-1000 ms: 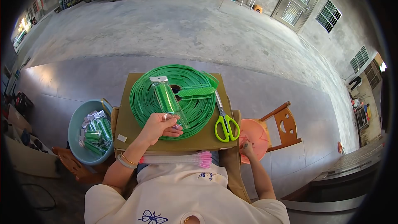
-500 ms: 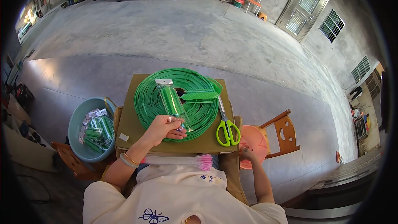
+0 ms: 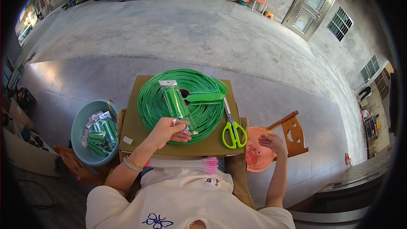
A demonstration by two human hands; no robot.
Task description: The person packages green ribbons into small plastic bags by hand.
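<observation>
My left hand point(image 3: 168, 132) pinches the lower end of a clear plastic bag point(image 3: 176, 104) with rolled green mesh inside and a white header at its top. The bag lies over a large coil of green mesh strip point(image 3: 154, 121), whose loose end folds across the centre. Over the pink basin point(image 3: 265, 163), to the right, is my right hand point(image 3: 274, 143), its fingers stretched out to the left and nothing visible in them. Small red or pink pieces lie in that basin. Green-handled scissors point(image 3: 233, 133) rest on the box beside the coil.
The coil sits on a brown cardboard box point(image 3: 131, 133). A bundle of clear strips with pink tips point(image 3: 210, 165) lies at my lap. Left stands a blue basin point(image 3: 76, 133) of filled bags; right, a wooden chair point(image 3: 292, 138).
My right hand has lifted up and right from inside the pink basin, and its fingers now stretch out. My left hand and the bag stay in place.
</observation>
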